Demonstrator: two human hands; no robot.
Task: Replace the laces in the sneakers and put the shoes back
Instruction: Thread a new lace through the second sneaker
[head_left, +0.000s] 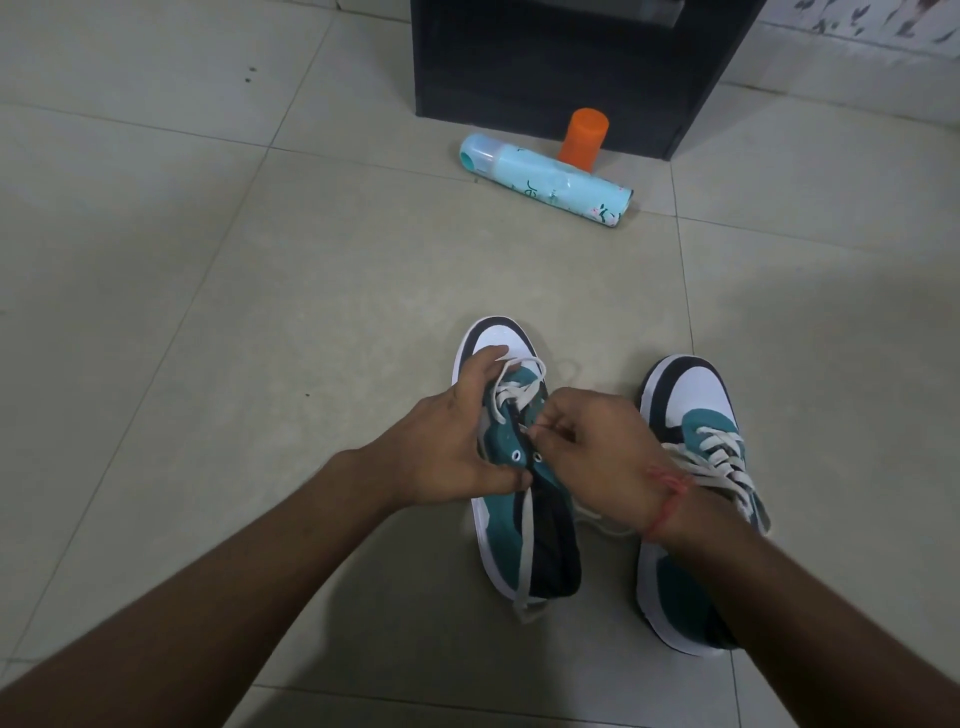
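Roughly halfway: I see the teal-and-white canvas right sneaker (696, 467) fully laced, the matching left sneaker (519, 499) half threaded.
Left hand (447, 447) grips its eyelet flap; right hand (587, 452) pinches the white flat lace (511, 395).

floor of pale square tiles (218, 270) with darker grout lines and a few small dark specks toward the upper left. a light blue spray can (545, 179) with a clear cap lies on its side on the tiles, and an orange cylinder (583, 137) stands just behind it. both sit in front of a black cabinet (571, 67) at the top edge, beside a patterned wall strip (872, 21) at upper right.
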